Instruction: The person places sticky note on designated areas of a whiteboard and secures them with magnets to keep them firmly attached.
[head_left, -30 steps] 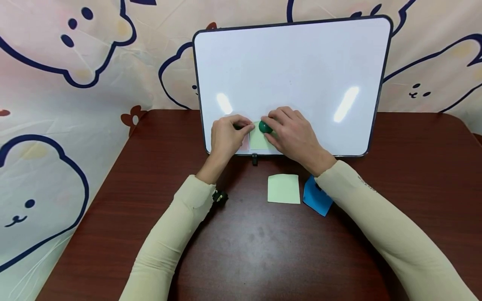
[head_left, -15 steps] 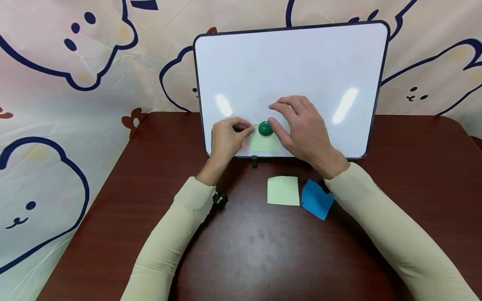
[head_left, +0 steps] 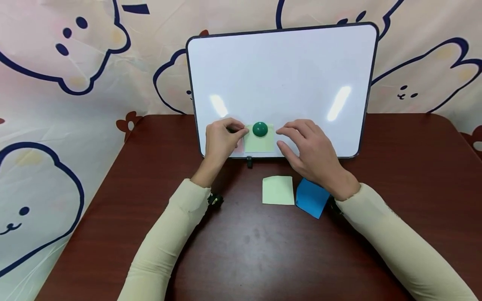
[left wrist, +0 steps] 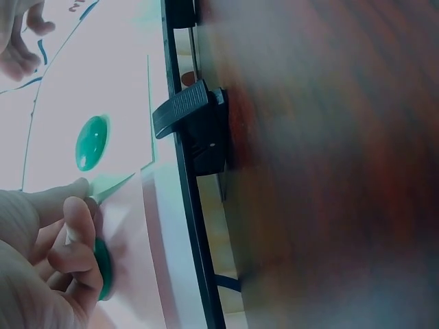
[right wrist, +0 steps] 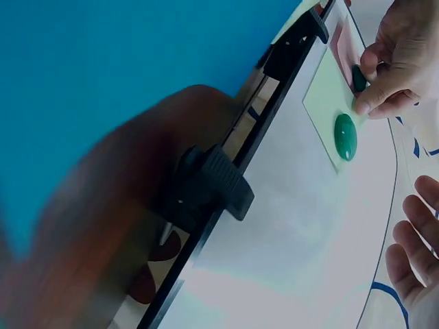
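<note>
A pale green sticky note lies against the lower part of the whiteboard. A round green magnet sits on its upper part. My left hand pinches the note's left corner between thumb and finger; in the left wrist view that edge is slightly lifted. Beneath the left hand is a pink sticky note, with a second green magnet partly hidden behind the fingers. Just right of the green note, my right hand hovers with fingers apart and loosely bent, holding nothing.
On the brown table lie another pale green note and a blue note, the latter near the right wrist. Black clips grip the board's bottom edge. A patterned cloth hangs behind.
My right hand has let go of the green magnet and moved right and down, away from the note. The magnet stays on the note. My left hand keeps its pinch.
</note>
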{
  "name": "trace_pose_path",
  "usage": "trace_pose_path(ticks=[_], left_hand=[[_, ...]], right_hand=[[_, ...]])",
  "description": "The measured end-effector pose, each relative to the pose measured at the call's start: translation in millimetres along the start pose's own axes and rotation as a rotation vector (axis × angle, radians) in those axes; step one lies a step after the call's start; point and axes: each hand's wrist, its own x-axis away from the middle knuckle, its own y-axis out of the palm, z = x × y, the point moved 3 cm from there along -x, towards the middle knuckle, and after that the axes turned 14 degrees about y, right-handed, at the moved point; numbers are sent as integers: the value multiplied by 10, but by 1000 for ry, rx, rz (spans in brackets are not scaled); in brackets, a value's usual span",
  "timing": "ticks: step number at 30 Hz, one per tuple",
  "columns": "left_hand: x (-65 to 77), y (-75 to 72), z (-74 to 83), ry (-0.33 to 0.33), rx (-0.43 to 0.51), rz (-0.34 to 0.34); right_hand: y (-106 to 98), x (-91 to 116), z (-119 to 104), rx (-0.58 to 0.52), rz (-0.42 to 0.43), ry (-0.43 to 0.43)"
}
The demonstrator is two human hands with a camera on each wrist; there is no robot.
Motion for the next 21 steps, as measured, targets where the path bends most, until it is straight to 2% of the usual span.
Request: trace_pose_path(ticks=[8, 14, 17, 21], left_hand=[[2, -5, 4, 1, -29, -18], [7, -103, 78, 61, -177, -54], [34, -140, 143, 91, -232, -103], [85, -109, 217, 131, -262, -220]], right_hand=[[-53, 139, 54, -1, -26, 37], [-92, 236, 70, 26, -82, 22], [-106, 296, 81, 58, -152, -29], [-107, 376, 98, 125, -271, -98]])
